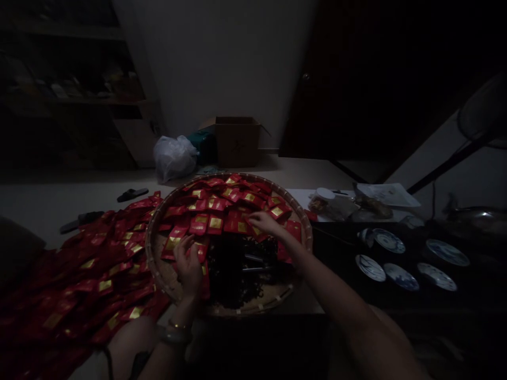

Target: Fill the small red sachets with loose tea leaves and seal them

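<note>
A round woven bamboo tray (229, 311) lies in front of me, its back half covered with red packets (215, 224) bearing gold labels. Dark, loose, leaf-like pieces (229, 279) are heaped at its near side, with two thin shiny sticks (257, 269) on them. My left hand (188, 264) is over the left part of the tray beside a red packet, fingers bent and apart, holding nothing I can see. Toward the tray's middle right, my right hand (264, 222) has its fingers pinched together at a red packet; the exact grip is too dark to see.
Many more red packets (105, 285) are piled on the floor at left, near dark slippers (132, 195). Behind the tray are a plastic bag (174, 157) and a cardboard box (237, 142). Blue-and-white dishes (401, 277) stand on a dark surface at right.
</note>
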The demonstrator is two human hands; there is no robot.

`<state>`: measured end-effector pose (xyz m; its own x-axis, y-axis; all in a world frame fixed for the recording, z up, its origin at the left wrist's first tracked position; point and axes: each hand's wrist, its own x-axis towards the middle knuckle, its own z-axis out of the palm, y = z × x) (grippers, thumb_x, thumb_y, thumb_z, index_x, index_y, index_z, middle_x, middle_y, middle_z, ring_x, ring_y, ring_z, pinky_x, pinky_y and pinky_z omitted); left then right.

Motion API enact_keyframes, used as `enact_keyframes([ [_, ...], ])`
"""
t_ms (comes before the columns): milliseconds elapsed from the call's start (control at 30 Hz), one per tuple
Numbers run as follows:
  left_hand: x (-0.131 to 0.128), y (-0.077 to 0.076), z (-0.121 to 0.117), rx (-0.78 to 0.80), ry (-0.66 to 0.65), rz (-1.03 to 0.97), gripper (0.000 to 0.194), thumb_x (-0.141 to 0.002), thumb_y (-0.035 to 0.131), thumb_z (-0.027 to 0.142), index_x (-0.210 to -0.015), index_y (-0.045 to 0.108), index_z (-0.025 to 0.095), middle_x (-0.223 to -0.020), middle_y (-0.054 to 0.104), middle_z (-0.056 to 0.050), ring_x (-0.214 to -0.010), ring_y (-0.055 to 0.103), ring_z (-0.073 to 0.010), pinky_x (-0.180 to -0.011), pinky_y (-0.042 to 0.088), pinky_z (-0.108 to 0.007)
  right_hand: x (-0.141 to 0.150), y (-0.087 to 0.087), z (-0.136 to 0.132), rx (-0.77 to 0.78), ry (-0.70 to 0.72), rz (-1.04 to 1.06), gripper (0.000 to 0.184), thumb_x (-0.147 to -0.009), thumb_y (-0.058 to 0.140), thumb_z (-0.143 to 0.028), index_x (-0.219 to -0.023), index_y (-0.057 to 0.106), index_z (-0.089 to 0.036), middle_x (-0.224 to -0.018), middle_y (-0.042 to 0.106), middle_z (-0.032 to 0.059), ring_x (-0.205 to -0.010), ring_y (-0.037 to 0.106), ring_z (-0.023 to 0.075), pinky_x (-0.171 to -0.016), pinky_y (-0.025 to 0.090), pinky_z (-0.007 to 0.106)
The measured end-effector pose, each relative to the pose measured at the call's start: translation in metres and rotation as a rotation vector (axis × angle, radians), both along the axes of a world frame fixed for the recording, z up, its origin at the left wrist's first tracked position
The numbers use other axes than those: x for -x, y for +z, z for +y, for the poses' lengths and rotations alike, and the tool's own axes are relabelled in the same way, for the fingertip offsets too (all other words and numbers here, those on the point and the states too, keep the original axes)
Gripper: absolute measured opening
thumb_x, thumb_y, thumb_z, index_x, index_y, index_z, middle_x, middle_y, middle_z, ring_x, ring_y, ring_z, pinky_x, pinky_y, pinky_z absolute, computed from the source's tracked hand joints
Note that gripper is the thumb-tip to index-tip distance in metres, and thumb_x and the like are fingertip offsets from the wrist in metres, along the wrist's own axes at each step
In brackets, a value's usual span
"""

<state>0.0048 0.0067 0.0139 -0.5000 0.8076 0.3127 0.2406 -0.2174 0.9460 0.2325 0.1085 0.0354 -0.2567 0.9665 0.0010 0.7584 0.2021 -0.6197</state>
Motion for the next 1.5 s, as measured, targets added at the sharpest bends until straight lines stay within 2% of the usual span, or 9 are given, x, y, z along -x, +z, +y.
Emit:
enact_keyframes([
  [133,-0.001,-0.005,0.004,-0.023,-0.013,0.013,0.021,-0.076,0.054,0.027,-0.095,0.06,0.019,-0.106,0.057,-0.007,-0.102,0.055,-0.0208,-0.095,0.042,-0.035,0.016,-0.04,-0.01,-0.013,0.035,-0.166,0.035,-0.08,0.059,-0.017,-0.114,0.06,-0.011,-0.115,0.063,0.0141,-0.106,0.057,0.0247,-0.093,0.043,0.035],
  [267,0.0,-0.004,0.004,0.006,-0.041,0.058,0.018,-0.075,0.054,0.025,-0.091,0.061,0.018,-0.103,0.057,-0.008,-0.101,0.055,-0.0214,-0.092,0.044,-0.035,0.045,-0.053,0.004,-0.05,0.03,-0.304,0.064,-0.074,0.066,-0.016,-0.133,0.042,-0.01,-0.137,0.041,0.0212,-0.125,0.038,0.0317,-0.1,0.034,0.043],
  [467,-0.005,0.003,-0.001,0.065,-0.07,0.051,0.019,-0.076,0.051,0.028,-0.088,0.062,0.018,-0.107,0.057,-0.009,-0.103,0.055,-0.0221,-0.085,0.047,-0.034,0.047,-0.051,0.02,-0.018,0.055,-0.436,0.029,-0.084,0.051,-0.017,-0.11,0.062,-0.013,-0.118,0.056,0.0187,-0.11,0.05,0.027,-0.088,0.041,0.035],
  [700,-0.006,0.002,0.001,0.096,-0.131,0.022,0.022,-0.075,0.051,0.031,-0.089,0.062,0.017,-0.104,0.058,-0.009,-0.098,0.057,-0.0216,-0.077,0.05,-0.032,0.031,-0.041,0.015,-0.057,0.026,-0.427,0.025,-0.086,0.045,-0.016,-0.094,0.068,-0.014,-0.095,0.067,0.0127,-0.092,0.06,0.0212,-0.08,0.042,0.027],
  [900,-0.017,-0.003,0.001,0.244,-0.384,-0.068,0.036,-0.071,0.061,0.037,-0.102,0.06,0.018,-0.106,0.064,-0.009,-0.103,0.059,-0.0228,-0.085,0.049,-0.033,0.055,-0.034,-0.042,-0.32,0.016,-0.196,0.018,-0.086,0.046,-0.016,-0.094,0.062,-0.014,-0.094,0.063,0.0105,-0.09,0.058,0.0186,-0.081,0.044,0.028],
  [1033,-0.017,-0.005,-0.001,0.268,-0.496,-0.033,0.025,-0.075,0.056,0.041,-0.083,0.064,0.019,-0.082,0.068,-0.004,-0.087,0.062,-0.0219,-0.077,0.051,-0.032,0.075,-0.025,-0.086,-0.478,0.219,0.171,0.014,-0.08,0.053,-0.015,-0.091,0.061,-0.016,-0.084,0.061,0.0067,-0.08,0.058,0.0171,-0.074,0.049,0.028],
  [1133,-0.012,-0.005,-0.002,0.282,-0.474,-0.03,0.028,-0.077,0.051,0.043,-0.07,0.062,0.018,-0.069,0.065,-0.002,-0.072,0.061,-0.0195,-0.069,0.052,-0.03,0.073,-0.005,-0.094,-0.551,0.198,0.267,0.032,-0.08,0.056,-0.02,-0.111,0.057,-0.015,-0.101,0.059,0.0109,-0.094,0.056,0.0198,-0.083,0.049,0.033],
  [1300,-0.012,0.001,-0.006,0.231,-0.655,0.046,0.025,-0.077,0.052,0.038,-0.073,0.064,0.017,-0.07,0.067,-0.002,-0.074,0.059,-0.0182,-0.07,0.051,-0.028,0.061,0.016,-0.077,-0.744,0.294,0.002,0.051,-0.083,0.054,-0.018,-0.132,0.045,-0.013,-0.127,0.053,0.0147,-0.118,0.042,0.0275,-0.099,0.041,0.045],
  [1500,-0.014,-0.001,-0.004,0.253,-0.678,0.073,0.029,-0.079,0.047,0.039,-0.076,0.064,0.016,-0.075,0.068,-0.004,-0.079,0.059,-0.0197,-0.072,0.05,-0.029,0.061,-0.007,-0.07,-0.895,0.325,-0.091,0.036,-0.09,0.045,-0.015,-0.125,0.055,-0.014,-0.116,0.063,0.0121,-0.112,0.052,0.0219,-0.095,0.047,0.038],
])
